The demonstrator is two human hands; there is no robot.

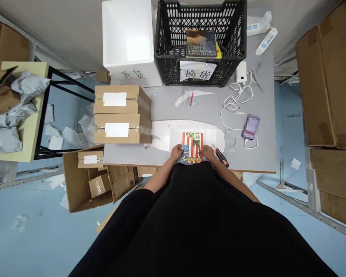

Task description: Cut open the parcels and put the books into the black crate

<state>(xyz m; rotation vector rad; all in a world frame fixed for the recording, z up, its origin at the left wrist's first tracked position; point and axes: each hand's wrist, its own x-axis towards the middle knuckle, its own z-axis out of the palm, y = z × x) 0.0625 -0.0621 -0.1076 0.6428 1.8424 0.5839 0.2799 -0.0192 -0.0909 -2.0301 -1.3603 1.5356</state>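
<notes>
A book [192, 144] with a red-striped, starred cover and a barcode is between my hands at the table's front edge. My left hand [177, 152] grips its left edge, fingers closed. On the opposite edge my right hand [208, 152] is closed in the same way. Beneath the book lies a white sheet [161, 134] spread across the tabletop. A red and black utility knife [222, 157] rests just right of my right hand. The lower edge of the book comes close to my black clothing.
Two cardboard boxes [117, 129] sit left on the grey table [167, 104]. Behind stand a white foam box [129, 71] and a black crate [202, 65] holding books. A phone [250, 127] with a white cable lies right. An open carton [75, 188] stands on the floor.
</notes>
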